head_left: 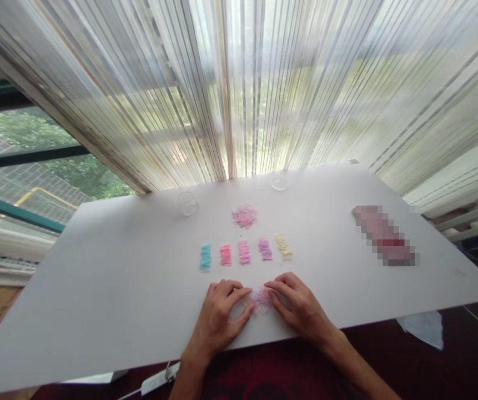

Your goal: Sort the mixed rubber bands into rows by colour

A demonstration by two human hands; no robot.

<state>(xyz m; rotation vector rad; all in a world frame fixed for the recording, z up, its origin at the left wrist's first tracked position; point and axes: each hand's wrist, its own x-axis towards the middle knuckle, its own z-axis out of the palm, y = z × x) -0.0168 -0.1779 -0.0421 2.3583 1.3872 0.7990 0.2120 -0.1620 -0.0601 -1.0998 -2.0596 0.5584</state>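
Note:
At the near edge of the table, both hands rest about a loose pile of small, thin pastel pieces (261, 300), pink, lilac and pale; blur hides their exact kind. My left hand (225, 311) touches the pile's left side, thumb and index finger apart. On the right side, my right hand (299, 305) has its thumb and index fingertips close together at the pile; whatever lies between them is too small to make out. Just beyond, similar pieces lie in short stacks: teal (206, 258), coral pink (226, 255), light pink (244, 252), purple (265, 249) and pale yellow (283, 248).
A second mixed pile (245, 215) lies farther back on the white table (117, 278). Clear round dishes stand at the back left (187, 204) and back centre (280, 184). A pixelated pinkish object (384, 236) lies at the right. String curtains (263, 100) hang behind the table.

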